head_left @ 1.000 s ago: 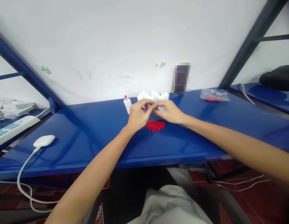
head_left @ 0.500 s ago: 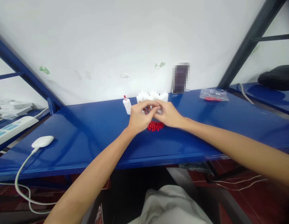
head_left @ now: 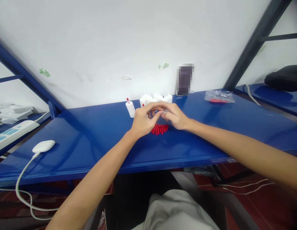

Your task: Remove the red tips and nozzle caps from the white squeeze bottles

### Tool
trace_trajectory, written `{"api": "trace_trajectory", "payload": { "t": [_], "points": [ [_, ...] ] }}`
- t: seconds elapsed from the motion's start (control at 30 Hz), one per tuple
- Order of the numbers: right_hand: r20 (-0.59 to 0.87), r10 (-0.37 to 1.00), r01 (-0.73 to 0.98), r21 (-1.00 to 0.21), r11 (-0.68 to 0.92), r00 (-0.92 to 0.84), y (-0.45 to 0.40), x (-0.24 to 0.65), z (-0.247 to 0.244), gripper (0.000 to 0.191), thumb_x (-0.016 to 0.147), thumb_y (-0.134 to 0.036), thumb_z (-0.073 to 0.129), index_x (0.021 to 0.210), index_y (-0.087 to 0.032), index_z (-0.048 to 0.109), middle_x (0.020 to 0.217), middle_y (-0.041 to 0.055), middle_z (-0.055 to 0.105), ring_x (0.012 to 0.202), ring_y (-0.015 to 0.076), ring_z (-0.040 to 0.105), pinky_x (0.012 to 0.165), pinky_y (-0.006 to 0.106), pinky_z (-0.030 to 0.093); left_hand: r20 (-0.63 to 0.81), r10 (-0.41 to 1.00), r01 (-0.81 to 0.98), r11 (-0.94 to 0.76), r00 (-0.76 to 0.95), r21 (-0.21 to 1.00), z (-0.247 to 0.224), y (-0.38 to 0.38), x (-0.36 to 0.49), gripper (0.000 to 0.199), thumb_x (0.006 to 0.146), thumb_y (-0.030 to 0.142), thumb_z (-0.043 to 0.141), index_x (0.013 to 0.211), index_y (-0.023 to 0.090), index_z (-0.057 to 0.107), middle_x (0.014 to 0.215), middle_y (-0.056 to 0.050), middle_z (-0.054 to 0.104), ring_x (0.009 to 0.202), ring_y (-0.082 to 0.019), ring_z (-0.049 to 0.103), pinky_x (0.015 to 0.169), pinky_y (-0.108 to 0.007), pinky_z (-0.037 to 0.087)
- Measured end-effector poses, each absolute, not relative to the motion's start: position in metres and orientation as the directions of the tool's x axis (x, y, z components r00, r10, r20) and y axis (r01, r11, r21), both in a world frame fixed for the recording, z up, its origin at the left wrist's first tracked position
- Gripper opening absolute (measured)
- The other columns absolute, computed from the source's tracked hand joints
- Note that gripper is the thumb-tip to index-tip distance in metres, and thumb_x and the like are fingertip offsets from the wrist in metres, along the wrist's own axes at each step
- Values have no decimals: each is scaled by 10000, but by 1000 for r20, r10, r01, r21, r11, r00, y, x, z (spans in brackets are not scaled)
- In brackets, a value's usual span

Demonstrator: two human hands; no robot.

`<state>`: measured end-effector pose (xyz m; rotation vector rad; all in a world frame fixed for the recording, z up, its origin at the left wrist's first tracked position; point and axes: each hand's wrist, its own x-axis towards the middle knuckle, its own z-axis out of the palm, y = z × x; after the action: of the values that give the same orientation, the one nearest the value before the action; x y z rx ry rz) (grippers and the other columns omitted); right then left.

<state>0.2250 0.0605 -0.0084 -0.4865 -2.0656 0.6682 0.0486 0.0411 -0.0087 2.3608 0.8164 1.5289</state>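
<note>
My left hand [head_left: 144, 121] and my right hand [head_left: 175, 116] meet above the table, fingertips touching and fingers curled closed. Something small and whitish shows at the right fingertips, too covered to identify; whatever the left fingers pinch is hidden. Just below the hands lies a pile of small red caps [head_left: 159, 129]. Behind them stand several white plastic bottles [head_left: 145, 99], partly covered by my fingers. A red tip [head_left: 143, 105] pokes up beside my left knuckles. To the left, one white bottle with a red cap [head_left: 130, 109] stands apart.
On the blue table [head_left: 90, 137], a clear plastic bag [head_left: 219, 96] with red pieces lies at the right. A blurred dark rectangle [head_left: 185, 80] leans on the wall. At the left are a white corded device [head_left: 44, 146] and a power strip [head_left: 16, 132].
My right hand has shifted slightly, its fingers bending more at the left hand's fingertips. The left hand stays nearly in place, and the bottles and red caps have not moved.
</note>
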Motion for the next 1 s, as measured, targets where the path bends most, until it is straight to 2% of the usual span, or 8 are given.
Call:
{"api": "trace_trajectory", "payload": {
  "t": [0.07,0.17,0.3,0.37,0.47,0.57,0.77,1.0],
  "points": [
    [623,574,80,-638,766,-531,61,225,-8,317,876,-320,476,1099,-172,647,949,51,676,860,194,591,779,341,466,776,543,335,-831,320,444,-9,41,48,293,864,117,619,1140,191,682,946,-34,761,712,-110,639,624,-230,490],
    [600,608,132,-646,751,-520,61,223,-9,286,916,-353,472,1028,-171,662,901,44,671,814,175,581,748,319,463,779,516,356,-846,356,397,-11,42,48,364,825,66,588,1148,203,685,918,-19,745,701,-105,619,637,-227,493],
    [612,641,202,-631,749,-463,62,220,-10,206,861,-245,503,968,-174,663,883,34,692,824,181,605,802,333,464,774,489,355,-863,402,360,-13,43,48,500,758,19,571,1215,203,652,956,-18,732,662,-92,580,646,-226,492],
    [618,653,233,-623,747,-438,62,220,-10,195,820,-195,499,928,-171,659,856,28,692,788,176,601,777,325,459,770,477,352,-870,424,345,-14,44,48,530,749,13,559,1239,201,634,1012,-29,728,640,-85,559,651,-229,491],
    [621,658,270,-607,748,-426,62,220,-9,143,783,-169,487,815,-164,626,798,24,669,726,165,575,701,302,435,756,477,385,-866,448,318,-15,45,48,464,777,32,549,1198,198,649,999,-38,720,633,-90,543,647,-238,478],
    [625,647,280,-589,758,-437,61,221,-8,125,775,-157,464,748,-169,585,720,6,629,657,147,541,638,283,403,751,486,418,-855,446,305,-17,47,47,342,815,77,559,1121,182,673,865,-25,695,609,-98,522,629,-243,455],
    [615,638,289,-575,765,-464,59,221,-9,181,803,-169,450,833,-160,629,715,-4,646,609,127,524,613,267,385,678,558,399,-826,478,398,-18,47,45,241,871,127,552,1075,170,672,606,55,550,521,-84,473,576,-223,398],
    [607,659,307,-588,748,-444,56,222,-9,185,814,-213,454,806,-162,631,631,-25,577,553,117,462,577,269,348,659,572,404,-818,488,410,-16,44,46,193,884,126,522,1025,177,643,586,67,518,510,-83,459,556,-217,374]
  ]
}}
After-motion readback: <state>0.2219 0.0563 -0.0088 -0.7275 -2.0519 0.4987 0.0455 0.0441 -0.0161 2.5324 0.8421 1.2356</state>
